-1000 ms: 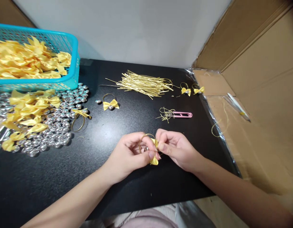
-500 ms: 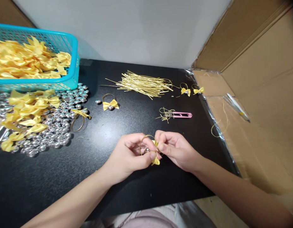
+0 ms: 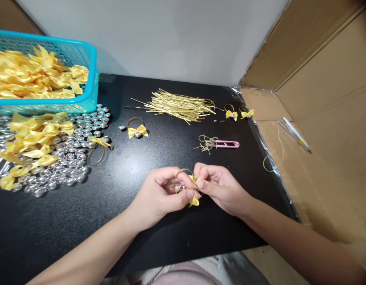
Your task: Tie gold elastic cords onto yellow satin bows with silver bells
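My left hand and my right hand meet low over the black table, fingers pinched together. Between them they hold a small yellow ribbon bow with a gold wire loop and a small silver bead at its knot. The left thumb and forefinger press on the bow from the left. The right fingertips pinch it from the right. Part of the bow is hidden behind the fingers.
A turquoise basket full of yellow bows stands at the back left, above a heap of silver beads and loose bows. Gold wire strips, finished bows, pink snips and an open cardboard box lie around.
The two hands stay almost in place, with only slight finger movement on the bow. Everything else lies as before.
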Motion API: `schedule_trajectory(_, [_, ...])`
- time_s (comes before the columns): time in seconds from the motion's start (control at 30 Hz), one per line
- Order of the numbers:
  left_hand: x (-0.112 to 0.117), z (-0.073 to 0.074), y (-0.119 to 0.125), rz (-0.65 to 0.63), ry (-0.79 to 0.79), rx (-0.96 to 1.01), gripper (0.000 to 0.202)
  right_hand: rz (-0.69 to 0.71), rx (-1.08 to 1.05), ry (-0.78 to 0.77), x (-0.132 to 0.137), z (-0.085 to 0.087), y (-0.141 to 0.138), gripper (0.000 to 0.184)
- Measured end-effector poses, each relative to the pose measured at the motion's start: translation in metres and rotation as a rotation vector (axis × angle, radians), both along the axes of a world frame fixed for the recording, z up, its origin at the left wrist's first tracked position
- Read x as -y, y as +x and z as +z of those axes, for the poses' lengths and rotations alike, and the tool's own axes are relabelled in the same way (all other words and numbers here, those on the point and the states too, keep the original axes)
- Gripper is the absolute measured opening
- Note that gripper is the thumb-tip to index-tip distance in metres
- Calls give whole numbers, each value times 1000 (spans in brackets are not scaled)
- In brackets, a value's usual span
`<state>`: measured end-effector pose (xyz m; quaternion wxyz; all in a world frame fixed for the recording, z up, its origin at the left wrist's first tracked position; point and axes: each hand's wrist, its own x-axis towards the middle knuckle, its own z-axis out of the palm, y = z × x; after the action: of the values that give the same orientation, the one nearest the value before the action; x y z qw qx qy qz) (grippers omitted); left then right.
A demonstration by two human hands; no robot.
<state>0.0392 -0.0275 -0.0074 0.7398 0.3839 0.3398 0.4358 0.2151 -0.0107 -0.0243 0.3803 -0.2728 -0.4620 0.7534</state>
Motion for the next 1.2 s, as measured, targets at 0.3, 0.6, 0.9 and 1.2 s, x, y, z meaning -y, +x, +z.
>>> schedule_trajectory(0.3, [-1, 0, -3, 58, 16, 42, 12, -70, 102, 166, -9, 4, 9, 14])
schedule_trajectory(0.6, [0, -4, -4, 20, -38, 18, 10, -13, 208, 233, -9, 10, 7, 31])
schedule_trajectory(0.9, [-3, -2, -7, 52, -10, -20, 10, -64, 324, 319, -13, 13, 15, 26])
schedule_trajectory(1.2, [-4, -5, -5, 25, -34, -125, 19, -69, 378, 409, -10, 16, 12, 22])
